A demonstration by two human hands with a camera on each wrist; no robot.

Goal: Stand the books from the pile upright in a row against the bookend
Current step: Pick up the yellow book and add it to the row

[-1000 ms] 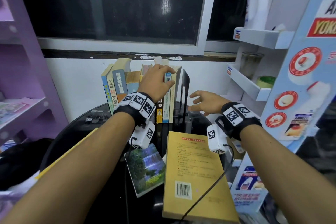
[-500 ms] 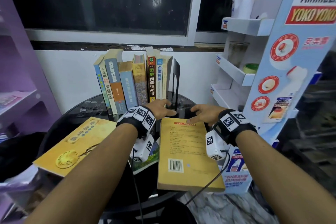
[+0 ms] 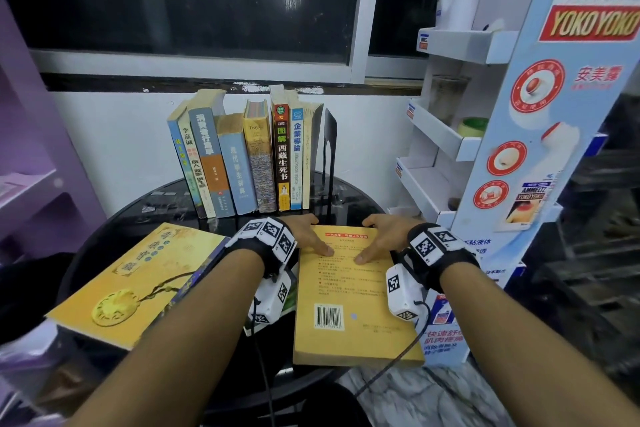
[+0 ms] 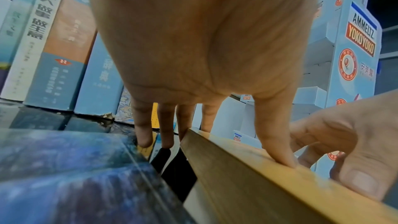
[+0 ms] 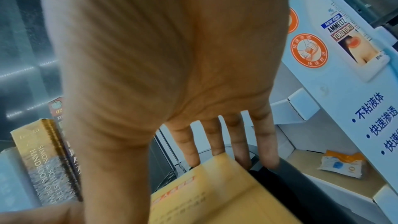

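Note:
A yellow book (image 3: 349, 305) lies flat, back cover up, on the black round table (image 3: 138, 215). My left hand (image 3: 317, 236) and right hand (image 3: 374, 239) both hold its far end, thumbs pressed on the cover and fingers reaching down over the far edge. The left wrist view shows the left hand (image 4: 193, 57) with its thumb on the yellow book (image 4: 258, 185). In the right wrist view the right hand (image 5: 172, 57) has its fingers past the far edge of the book (image 5: 215, 193). Behind stands a row of upright books (image 3: 249, 156) against the black bookend (image 3: 330, 149).
A second yellow book (image 3: 138, 281) lies flat at the left, and a blue-green book (image 4: 64, 168) lies under my left wrist. A cardboard display stand (image 3: 519, 149) crowds the table's right side. A purple shelf (image 3: 34, 149) is at the left. Small clips (image 3: 156, 208) lie near the row.
My left hand came down off the tops of the upright books. Both hands moved onto the far end of the flat yellow book and took hold.

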